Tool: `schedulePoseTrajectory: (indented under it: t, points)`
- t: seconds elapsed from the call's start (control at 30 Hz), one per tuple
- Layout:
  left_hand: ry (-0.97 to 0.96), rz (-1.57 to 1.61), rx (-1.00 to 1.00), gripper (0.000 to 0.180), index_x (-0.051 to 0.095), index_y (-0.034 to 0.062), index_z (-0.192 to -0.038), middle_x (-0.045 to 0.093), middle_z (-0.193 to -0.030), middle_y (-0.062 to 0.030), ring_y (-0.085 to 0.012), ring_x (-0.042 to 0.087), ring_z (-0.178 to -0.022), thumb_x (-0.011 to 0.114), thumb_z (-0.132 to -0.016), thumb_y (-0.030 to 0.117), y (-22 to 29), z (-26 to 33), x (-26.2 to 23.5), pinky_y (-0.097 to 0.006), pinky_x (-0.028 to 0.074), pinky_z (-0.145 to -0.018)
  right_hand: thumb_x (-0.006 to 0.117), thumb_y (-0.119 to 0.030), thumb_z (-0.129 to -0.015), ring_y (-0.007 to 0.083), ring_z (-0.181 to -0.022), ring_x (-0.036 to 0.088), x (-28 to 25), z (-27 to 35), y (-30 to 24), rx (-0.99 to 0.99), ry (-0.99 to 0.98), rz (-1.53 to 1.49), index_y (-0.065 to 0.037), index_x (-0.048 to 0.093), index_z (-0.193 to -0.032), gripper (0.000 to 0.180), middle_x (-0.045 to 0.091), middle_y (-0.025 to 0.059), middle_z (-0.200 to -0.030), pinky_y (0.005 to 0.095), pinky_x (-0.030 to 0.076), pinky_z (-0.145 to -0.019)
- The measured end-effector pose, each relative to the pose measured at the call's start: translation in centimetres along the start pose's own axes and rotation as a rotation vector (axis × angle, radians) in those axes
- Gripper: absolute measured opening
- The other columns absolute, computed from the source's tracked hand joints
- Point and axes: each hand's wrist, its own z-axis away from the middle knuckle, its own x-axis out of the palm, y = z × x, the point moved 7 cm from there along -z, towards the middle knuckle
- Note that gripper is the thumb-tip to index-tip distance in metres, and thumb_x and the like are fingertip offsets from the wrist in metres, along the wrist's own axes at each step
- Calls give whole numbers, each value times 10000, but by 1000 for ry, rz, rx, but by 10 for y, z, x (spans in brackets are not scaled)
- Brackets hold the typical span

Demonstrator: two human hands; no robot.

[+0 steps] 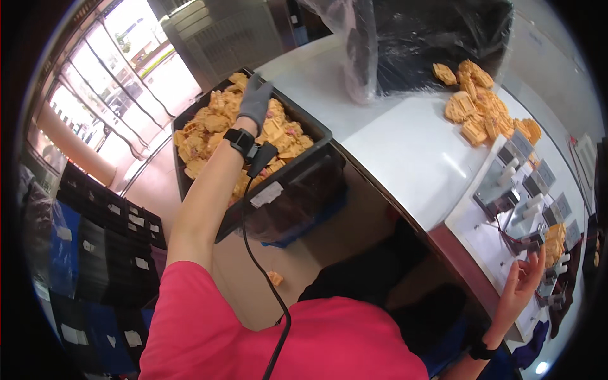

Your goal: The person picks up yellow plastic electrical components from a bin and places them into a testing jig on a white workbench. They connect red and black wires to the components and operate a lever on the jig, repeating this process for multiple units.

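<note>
The gloved left hand [254, 103] is over orange pieces [216, 120] in the black crate [307, 166], its grip impossible to tell; right of the crate, the released right hand [522, 286] is beside an upright piece [555, 244].

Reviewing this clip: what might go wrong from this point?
Snagging: the black cable trailing from the left wrist might catch on the black bin under the gloved left hand.

Spillage: the bin is heaped with orange pieces, so some could fall; one piece lies on the floor.

Pinching: the bare right hand is close to metal fixtures.
</note>
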Motion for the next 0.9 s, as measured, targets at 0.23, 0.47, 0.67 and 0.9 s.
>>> schedulePoseTrajectory:
  t: [0.23,0.47,0.67,0.9]
  points:
    - [-763,-52,522,506,462,47,-1408,508,-1400,-133,-239,468,-1305,589,-958,238,137,170,190,-377,383,-1057,645,-87,-882,308,-1035,546,-63,17,9,36,-42,592,-24,637,-1116,242,587,150,-1109,381,418,-923]
    - [-886,-122,762,499,435,11,-1395,468,-1382,-226,-365,470,-1281,576,-934,140,152,286,289,-399,367,-1079,678,-76,-836,299,-850,570,-67,-1,15,-70,-106,411,-34,670,-904,80,597,98,-857,385,445,-780]
    - [-809,-282,818,485,404,-25,-1404,455,-1391,-241,-387,457,-1284,507,-945,93,128,303,297,-414,364,-1080,670,-60,-841,296,-817,573,-75,1,22,-13,-96,344,-27,664,-890,60,593,105,-827,382,446,-762]
    - [-824,-262,739,474,406,-22,-1400,460,-1394,-231,-376,445,-1297,472,-934,34,128,302,293,-420,345,-1089,700,-70,-814,288,-820,573,-74,0,20,-27,-108,348,-33,667,-891,91,594,91,-835,379,438,-753]
